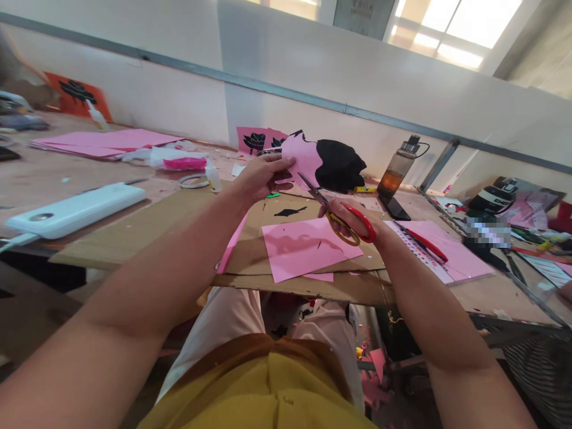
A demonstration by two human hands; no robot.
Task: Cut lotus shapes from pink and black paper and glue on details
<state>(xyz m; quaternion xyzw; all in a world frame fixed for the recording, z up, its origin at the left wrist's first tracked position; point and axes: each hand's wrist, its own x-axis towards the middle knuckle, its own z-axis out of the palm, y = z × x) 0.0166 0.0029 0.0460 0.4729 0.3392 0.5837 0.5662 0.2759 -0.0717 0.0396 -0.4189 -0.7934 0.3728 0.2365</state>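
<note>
My left hand [268, 174] pinches the edge of a cut piece of pink paper [307, 156], raised above the table. Scissors [339, 217] with one red and one yellow handle loop are in my right hand [351, 215], their blades pointing up and left, close to the pink paper. Behind the held piece is a crumpled black thing [340, 165]; whether it touches the paper I cannot tell. Below my hands, a pink sheet [308, 247] lies on brown cardboard [179, 229], with a small black cutout [289, 211] just beyond it.
A white power bank-like device [75, 210] and stacked pink sheets [107, 142] are on the left. A bottle [397, 165] stands at the back right, beside a dark phone [394, 207]. Red-handled scissors [424, 243] lie on pink paper at right. A glue bottle [213, 177] is left of centre.
</note>
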